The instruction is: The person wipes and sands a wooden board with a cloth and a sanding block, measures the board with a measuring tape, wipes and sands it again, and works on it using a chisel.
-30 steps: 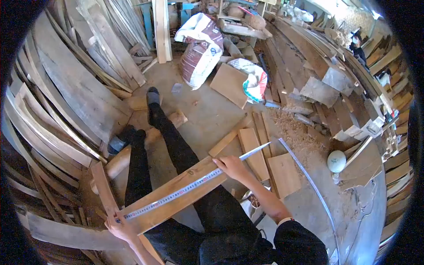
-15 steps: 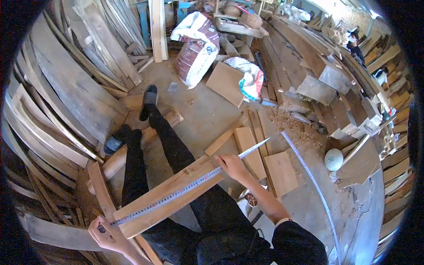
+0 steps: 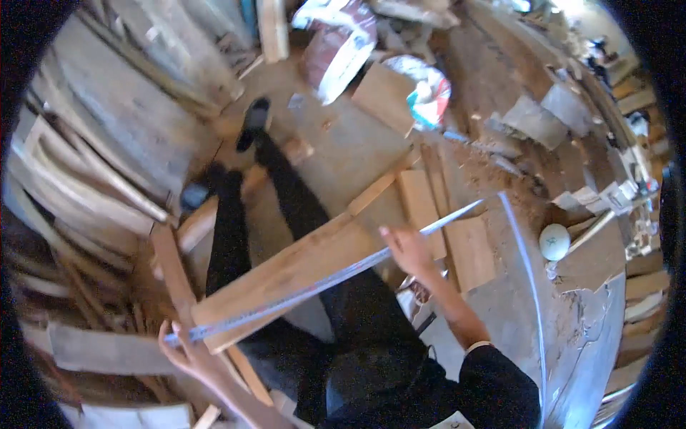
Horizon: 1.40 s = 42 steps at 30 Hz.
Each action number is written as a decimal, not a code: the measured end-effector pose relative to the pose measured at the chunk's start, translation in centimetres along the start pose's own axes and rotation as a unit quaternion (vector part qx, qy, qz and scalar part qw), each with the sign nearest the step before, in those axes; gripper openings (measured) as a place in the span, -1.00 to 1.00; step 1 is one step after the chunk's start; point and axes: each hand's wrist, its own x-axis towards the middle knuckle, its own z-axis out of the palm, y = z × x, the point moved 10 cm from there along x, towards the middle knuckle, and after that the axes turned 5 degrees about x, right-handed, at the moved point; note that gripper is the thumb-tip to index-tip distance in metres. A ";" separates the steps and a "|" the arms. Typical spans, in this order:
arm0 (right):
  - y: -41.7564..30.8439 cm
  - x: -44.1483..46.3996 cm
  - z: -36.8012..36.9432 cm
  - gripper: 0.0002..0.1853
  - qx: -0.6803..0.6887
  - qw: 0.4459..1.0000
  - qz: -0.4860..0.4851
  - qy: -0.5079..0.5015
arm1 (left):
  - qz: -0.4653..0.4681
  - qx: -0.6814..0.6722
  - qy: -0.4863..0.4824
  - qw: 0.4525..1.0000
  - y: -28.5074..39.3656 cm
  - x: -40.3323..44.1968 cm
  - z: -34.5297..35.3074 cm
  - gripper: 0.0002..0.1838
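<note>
A wooden board [image 3: 300,257] rests across my thighs, over the black trousers. A pale tape measure blade [image 3: 314,287] stretches along the board's near edge, its marks blurred. My left hand [image 3: 187,350] is closed on the blade at the board's left end, thumb and fingers pinching it. Past the board's right end, my right hand [image 3: 410,252] is closed around the blade too, though motion blurs its fingers. From there the blade runs on to the upper right, and a further length of it hangs or lies down the right side. The tape's case does not show.
Short boards [image 3: 469,252] lie on the floor beyond my right hand. A pale round object [image 3: 554,242] sits farther right by a brown sheet. Sacks [image 3: 429,96] stand ahead. Planks lean on the left [image 3: 128,107], and stacked timber [image 3: 493,71] fills the right.
The view has shifted, so the surroundings sit higher and farther right. The blade has moved from the board's middle towards its near edge. Both hands still hold it.
</note>
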 end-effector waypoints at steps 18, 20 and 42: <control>5.7 -4.3 -0.1 -0.49 -0.037 0.997 0.062 -0.014 | 0.193 0.271 -0.181 0.926 5.2 -6.4 8.6 -0.80; 4.1 -4.0 -0.3 -0.52 -0.065 0.998 0.004 -0.022 | 0.177 0.330 -0.271 0.887 3.0 -7.9 10.1 -0.79; 2.1 -4.3 -9.4 -0.66 -0.233 0.971 -0.034 -0.026 | 0.060 0.286 -0.423 0.858 -6.3 -16.8 14.3 -0.85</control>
